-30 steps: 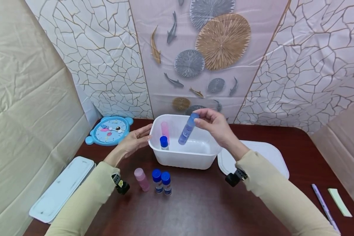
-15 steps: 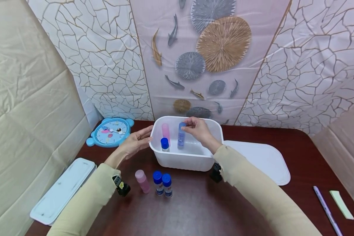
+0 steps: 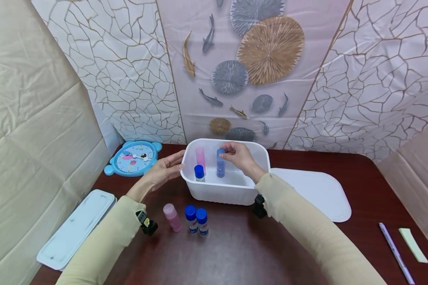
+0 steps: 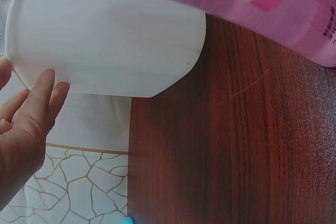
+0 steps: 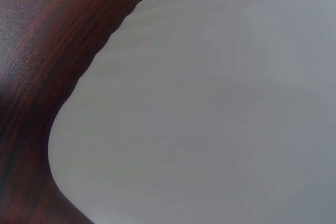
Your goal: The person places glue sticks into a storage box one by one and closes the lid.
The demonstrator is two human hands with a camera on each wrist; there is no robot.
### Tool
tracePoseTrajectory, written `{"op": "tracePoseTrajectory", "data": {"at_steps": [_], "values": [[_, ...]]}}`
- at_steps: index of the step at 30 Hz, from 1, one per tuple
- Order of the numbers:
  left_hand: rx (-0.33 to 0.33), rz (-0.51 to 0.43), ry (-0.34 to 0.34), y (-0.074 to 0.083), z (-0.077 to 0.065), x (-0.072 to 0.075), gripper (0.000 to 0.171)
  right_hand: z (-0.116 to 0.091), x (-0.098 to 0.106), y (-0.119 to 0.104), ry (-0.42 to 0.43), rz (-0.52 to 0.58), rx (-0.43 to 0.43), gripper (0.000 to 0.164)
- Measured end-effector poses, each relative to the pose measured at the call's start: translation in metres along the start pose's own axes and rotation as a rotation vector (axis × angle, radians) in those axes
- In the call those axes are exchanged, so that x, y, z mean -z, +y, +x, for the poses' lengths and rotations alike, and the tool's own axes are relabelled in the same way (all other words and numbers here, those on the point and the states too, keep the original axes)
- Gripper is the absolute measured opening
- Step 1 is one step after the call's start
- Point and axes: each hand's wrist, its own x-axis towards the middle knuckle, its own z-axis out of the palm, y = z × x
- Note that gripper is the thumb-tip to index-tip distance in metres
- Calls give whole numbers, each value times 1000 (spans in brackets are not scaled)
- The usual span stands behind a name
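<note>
Inside the white plastic box, my right hand pinches a translucent blue bottle by its cap. The bottle stands upright near the box's middle; whether it touches the floor I cannot tell. To its left in the box are a pink bottle and a clear bottle with a dark blue cap. My left hand touches the box's left end with relaxed, extended fingers, also seen in the left wrist view. The box wall fills the right wrist view, hiding the right hand.
In front of the box stand a pink bottle and two blue-capped bottles. A white lid lies to the right, beyond it a purple pen and a pale green strip. Leftward are a toy clock and a white case.
My right hand has lowered the blue bottle into the box and brought it from tilted to upright, then shifted it very slightly right. The left hand has stayed at the box's end.
</note>
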Motion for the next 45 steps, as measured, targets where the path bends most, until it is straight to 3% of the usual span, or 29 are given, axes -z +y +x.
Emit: {"op": "tracePoseTrajectory", "data": {"at_steps": [6, 10, 14, 18, 23, 31, 35, 38, 45], "values": [[3, -1, 2, -1, 0, 1, 62, -2, 4, 0, -45, 34, 17, 37], [1, 3, 4, -1, 1, 1, 63, -8, 12, -7, -16, 49, 74, 39], [8, 6, 13, 0, 1, 1, 62, -24, 22, -20, 46, 151, 166, 36], [9, 7, 29, 0, 0, 1, 61, -47, 27, -31, 48, 292, 254, 35], [11, 13, 35, 1, 1, 1, 61, -80, 19, -31, -24, 402, 318, 35], [17, 6, 34, 0, 1, 1, 61, -123, -11, -4, -211, 487, 421, 33], [9, 1, 34, 0, 1, 1, 61, -131, -26, 10, -306, 496, 453, 35], [10, 1, 36, -1, 1, 0, 62, -134, -35, 17, -354, 501, 426, 37], [3, 2, 35, -1, 0, -1, 62, -136, -48, 25, -391, 465, 367, 39]]}}
